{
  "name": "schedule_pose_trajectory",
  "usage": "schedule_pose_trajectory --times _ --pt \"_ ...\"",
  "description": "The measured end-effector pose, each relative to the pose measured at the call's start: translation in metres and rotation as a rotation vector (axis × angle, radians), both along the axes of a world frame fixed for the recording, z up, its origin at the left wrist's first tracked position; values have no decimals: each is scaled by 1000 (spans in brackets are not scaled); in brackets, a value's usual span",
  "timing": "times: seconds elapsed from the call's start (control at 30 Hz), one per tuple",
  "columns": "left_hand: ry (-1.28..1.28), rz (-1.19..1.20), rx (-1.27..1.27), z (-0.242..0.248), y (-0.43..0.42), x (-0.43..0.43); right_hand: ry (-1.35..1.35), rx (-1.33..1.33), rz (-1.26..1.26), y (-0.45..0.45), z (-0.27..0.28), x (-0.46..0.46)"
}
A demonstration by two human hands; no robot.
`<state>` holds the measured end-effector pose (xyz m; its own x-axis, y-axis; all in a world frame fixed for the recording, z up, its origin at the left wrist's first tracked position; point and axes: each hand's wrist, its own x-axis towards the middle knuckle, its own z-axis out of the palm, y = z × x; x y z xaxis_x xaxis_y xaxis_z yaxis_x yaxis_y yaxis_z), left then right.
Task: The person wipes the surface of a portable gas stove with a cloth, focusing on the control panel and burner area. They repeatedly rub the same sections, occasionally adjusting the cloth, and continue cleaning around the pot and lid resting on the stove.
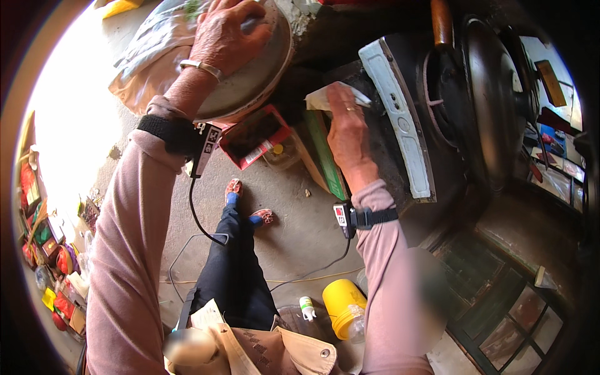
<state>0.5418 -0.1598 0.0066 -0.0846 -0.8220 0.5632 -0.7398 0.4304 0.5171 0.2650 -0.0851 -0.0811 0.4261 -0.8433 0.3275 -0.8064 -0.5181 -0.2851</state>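
Note:
My left hand (pixel 229 40) reaches over a round, rimmed surface (pixel 248 89) at the top. Its fingers are bent, and a small dark grey patch shows between thumb and fingers; whether it is a held thing is unclear. Beside that hand, a pale, crumpled cloth (pixel 154 61) drapes over the round surface's left side. My right hand (pixel 349 126) lies over a folded white cloth or paper (pixel 318 99), the fingers covering its middle. Under it is a dark surface, left of a pale blue metal strip (pixel 398 117).
A red open box (pixel 255 136) and a green board (pixel 326 154) stand between my arms. Large dark pans (pixel 490 103) are at right. Below are a yellow bucket (pixel 344 304) and a white bottle (pixel 307 308). Cables hang from both wrist devices.

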Motion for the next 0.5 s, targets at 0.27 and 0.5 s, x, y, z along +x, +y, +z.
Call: schedule_pose_trajectory --times 0.27,0.5 --pt "-15 41 8 2 3 -4 202 64 -349 61 -8 -62" --pt "-19 57 1 3 6 -7 257 165 -516 113 3 -105"
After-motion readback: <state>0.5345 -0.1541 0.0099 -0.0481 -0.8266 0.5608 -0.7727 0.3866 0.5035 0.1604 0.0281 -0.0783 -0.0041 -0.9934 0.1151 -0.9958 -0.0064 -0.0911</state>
